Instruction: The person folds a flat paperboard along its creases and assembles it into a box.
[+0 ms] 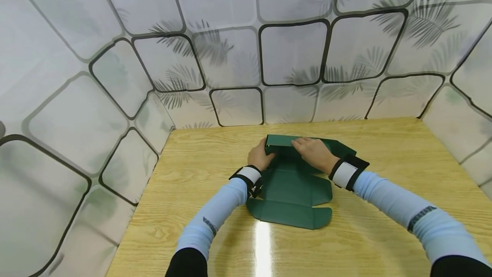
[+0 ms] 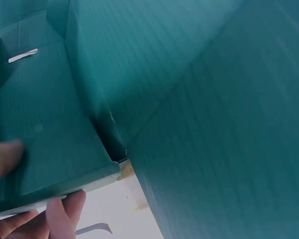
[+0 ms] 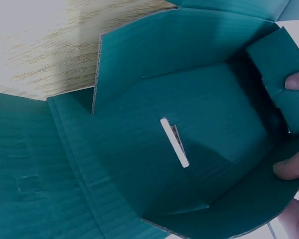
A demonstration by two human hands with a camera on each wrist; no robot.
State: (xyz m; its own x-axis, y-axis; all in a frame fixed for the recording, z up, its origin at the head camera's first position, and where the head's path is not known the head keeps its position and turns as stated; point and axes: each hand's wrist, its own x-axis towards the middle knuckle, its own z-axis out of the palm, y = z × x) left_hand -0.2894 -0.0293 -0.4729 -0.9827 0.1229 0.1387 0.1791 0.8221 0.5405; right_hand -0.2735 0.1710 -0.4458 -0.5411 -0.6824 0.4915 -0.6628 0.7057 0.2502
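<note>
A dark green cardboard box (image 1: 288, 187), partly folded, lies on the table with its near panel and side flaps spread flat. Its far end stands raised as a folded wall. My left hand (image 1: 260, 156) grips the left end of that wall; in the left wrist view the thumb (image 2: 4, 158) lies on the panel and the fingers (image 2: 67, 214) are under its edge. Over the wall's top edge, my right hand (image 1: 314, 154) curls its fingers and holds it. In the right wrist view, a narrow pale slot (image 3: 174, 143) shows in the green panel, with raised side flaps (image 3: 134, 55) around it.
The wood-grain table (image 1: 384, 225) extends around the box on all sides. A patterned fabric wall (image 1: 230, 63) with leaf prints and dark outlines encloses the back and sides. A bright light reflection (image 1: 263, 247) falls on the tabletop in front of the box.
</note>
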